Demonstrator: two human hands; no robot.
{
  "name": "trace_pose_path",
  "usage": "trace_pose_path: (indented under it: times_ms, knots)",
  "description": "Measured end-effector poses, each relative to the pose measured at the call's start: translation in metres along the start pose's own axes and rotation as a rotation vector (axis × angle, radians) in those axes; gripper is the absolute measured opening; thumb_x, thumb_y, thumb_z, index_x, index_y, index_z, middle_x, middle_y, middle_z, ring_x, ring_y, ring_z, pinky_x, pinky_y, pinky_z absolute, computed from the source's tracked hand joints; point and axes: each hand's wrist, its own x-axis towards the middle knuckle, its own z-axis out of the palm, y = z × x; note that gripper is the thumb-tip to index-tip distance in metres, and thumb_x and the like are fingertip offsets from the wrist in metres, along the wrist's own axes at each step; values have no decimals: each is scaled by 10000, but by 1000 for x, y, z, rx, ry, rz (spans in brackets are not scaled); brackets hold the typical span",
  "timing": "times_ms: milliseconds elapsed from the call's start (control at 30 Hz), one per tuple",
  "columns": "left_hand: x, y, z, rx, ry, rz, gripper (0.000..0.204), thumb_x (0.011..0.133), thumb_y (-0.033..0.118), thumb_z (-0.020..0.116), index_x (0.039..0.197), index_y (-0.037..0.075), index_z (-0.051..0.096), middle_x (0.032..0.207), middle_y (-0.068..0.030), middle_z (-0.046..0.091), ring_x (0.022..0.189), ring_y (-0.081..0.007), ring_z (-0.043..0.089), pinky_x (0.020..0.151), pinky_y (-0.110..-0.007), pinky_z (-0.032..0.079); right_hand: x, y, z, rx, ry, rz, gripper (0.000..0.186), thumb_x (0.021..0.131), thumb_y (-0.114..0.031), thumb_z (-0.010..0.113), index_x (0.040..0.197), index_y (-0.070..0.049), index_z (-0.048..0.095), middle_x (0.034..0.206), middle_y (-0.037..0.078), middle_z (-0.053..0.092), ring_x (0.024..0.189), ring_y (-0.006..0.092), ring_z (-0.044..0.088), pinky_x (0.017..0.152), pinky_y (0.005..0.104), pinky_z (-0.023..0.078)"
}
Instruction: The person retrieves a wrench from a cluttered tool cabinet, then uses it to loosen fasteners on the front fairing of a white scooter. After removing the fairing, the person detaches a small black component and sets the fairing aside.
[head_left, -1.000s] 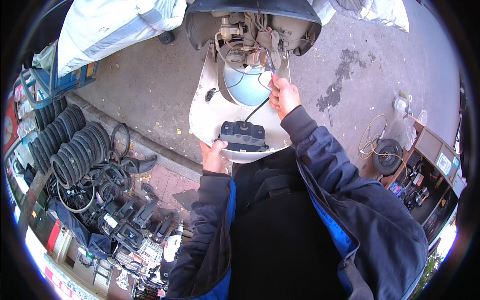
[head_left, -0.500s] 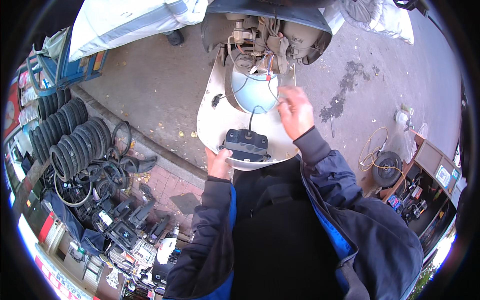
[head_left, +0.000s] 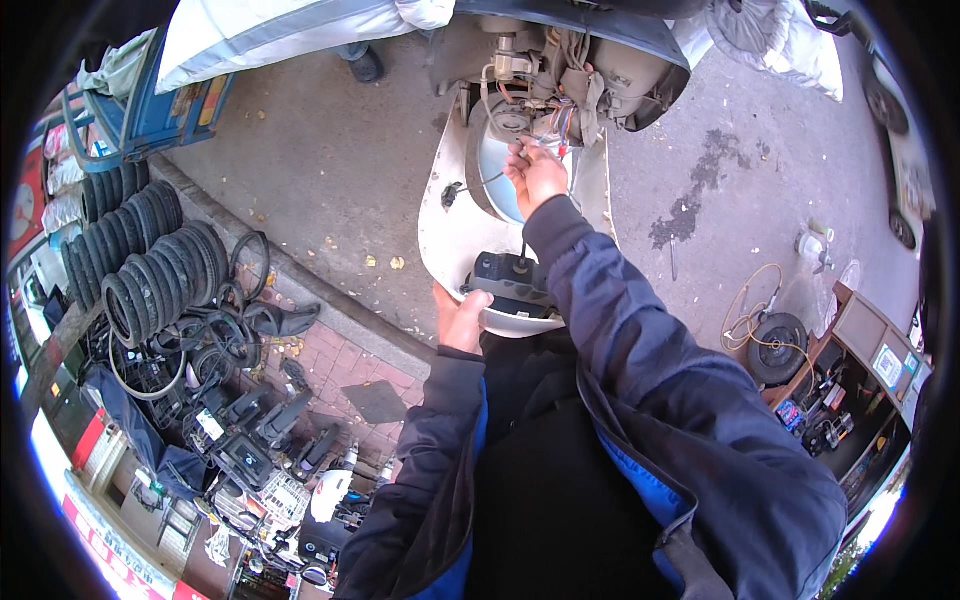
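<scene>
Wiring (head_left: 556, 128) hung exposed under the scooter's opened front housing (head_left: 590, 70), and the right hand (head_left: 537, 175) reached up into it, fingers pinched together on the wire ends. Below the housing, the white front panel (head_left: 450, 235) hung loose, with a black unit (head_left: 512, 283) seated at its lower end. The left hand (head_left: 462, 318) was curled around that lower edge, beside the unit. Stacked tyres (head_left: 150, 260) lay well left of the panel.

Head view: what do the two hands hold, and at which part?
Left hand grips the white panel at its lower edge. Right hand pinches the wires; exact grip unclear.
</scene>
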Motion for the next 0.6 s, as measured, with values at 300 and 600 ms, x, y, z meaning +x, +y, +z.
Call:
trace_pose_path:
  times_ms: [300,600]
  knots:
    - [2,-10,4,24,-25,51,855,758,118,647,1528,92,277,1402,-149,469,1237,-302,535,959,-504,507,-16,1,-16,56,-83,-40,229,1090,-164,490,1197,-6,616,970,61,654,800,146,611,739,308,550]
    - [2,-23,15,-31,-12,97,934,744,46,652,1572,3,223,1444,-172,439,1297,-283,488,1105,-390,416,-15,-7,-20,-90,-96,-64,219,1052,-129,506,1156,17,632,891,66,643,689,142,582,657,289,504]
